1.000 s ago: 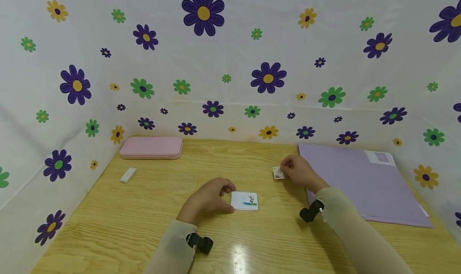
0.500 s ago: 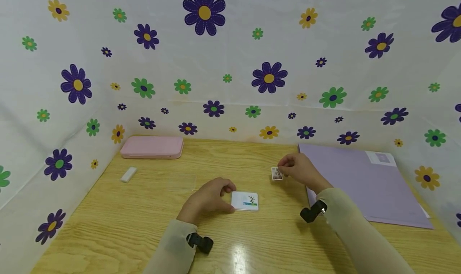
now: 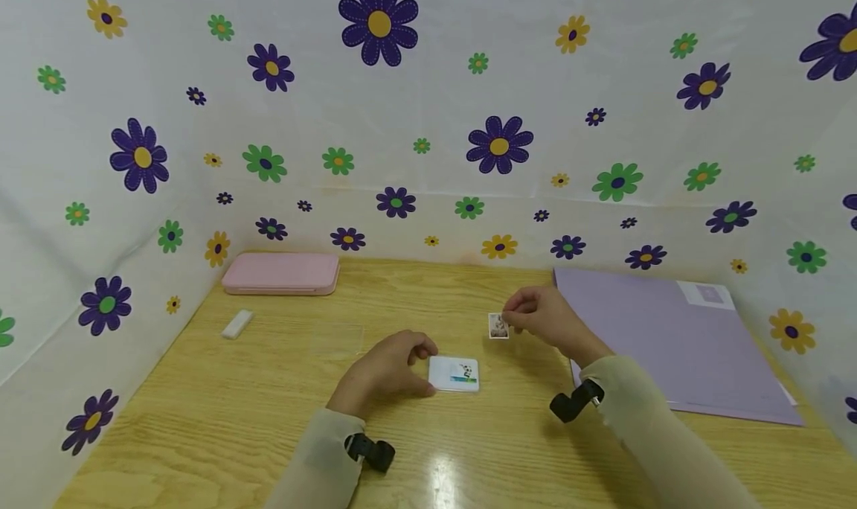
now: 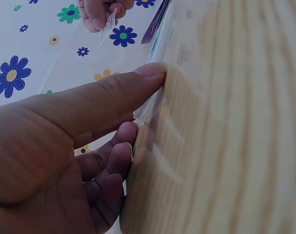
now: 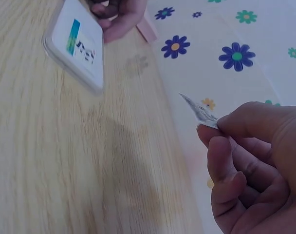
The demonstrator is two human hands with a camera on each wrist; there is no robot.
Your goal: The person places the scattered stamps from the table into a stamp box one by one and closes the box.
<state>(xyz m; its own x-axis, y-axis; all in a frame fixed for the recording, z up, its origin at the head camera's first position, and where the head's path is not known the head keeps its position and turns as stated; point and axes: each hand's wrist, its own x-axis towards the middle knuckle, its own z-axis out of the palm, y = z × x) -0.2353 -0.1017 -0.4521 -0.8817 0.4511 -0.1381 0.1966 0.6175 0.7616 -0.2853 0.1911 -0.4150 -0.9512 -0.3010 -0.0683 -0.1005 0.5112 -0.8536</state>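
A flat white plastic case with rounded corners lies mid-table, a small black-and-white animal picture and a blue-green strip on its right part. At its left end my left hand holds it, thumb at the near corner and forefinger at the far one. The left wrist view shows the thumb against its edge. Right of the case, my right hand pinches a small sticker-like picture with a white border between thumb and forefinger, above the table. The right wrist view shows this small picture nearly edge-on and slightly bent.
A pink pencil case lies at the back left, with a white eraser-like block before it. A clear thin sheet lies left of centre. The large purple folder covers the right side. Flowered cloth walls the table.
My right hand has moved left and slightly nearer with the small picture, towards the white case. The left hand and the case have stayed in place.
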